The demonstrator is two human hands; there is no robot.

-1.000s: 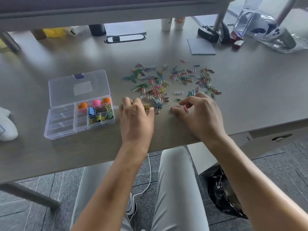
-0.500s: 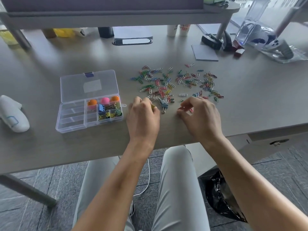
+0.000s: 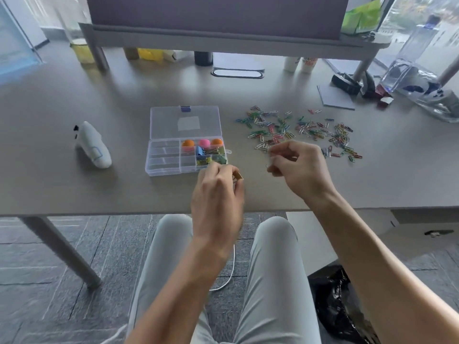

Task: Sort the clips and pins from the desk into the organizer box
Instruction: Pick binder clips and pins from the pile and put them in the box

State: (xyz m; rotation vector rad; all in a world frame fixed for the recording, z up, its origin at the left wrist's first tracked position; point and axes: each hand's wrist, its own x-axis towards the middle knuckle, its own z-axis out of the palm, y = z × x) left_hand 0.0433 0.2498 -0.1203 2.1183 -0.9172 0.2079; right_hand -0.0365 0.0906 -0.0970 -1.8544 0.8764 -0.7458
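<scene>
Blurred hands (image 3: 260, 175) hide whatever small clips (image 3: 239, 176) they pinch.

Daylight is entering from rear windows; hands (image 3: 218, 192) are smearing with motion blur; wide-angle distortion is bending frame edges.

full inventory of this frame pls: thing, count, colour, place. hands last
organizer box: one, clear plastic, lid open, desk centre-left
round pins: three, two orange and one pink, box back-right compartments
binder clips in box: several, mixed colours, box right compartments
paper clips: many, multicoloured, scattered on desk right of box
white device: one, desk left
grey pad: one, desk back right
clear bottle: one, far right
paper cups: two, white, desk back
black bag: one, floor lower right
desk: one, grey
left hand: pinches small gold-coloured clip, near box front
right hand: fingers curled; what it holds is blurred
</scene>
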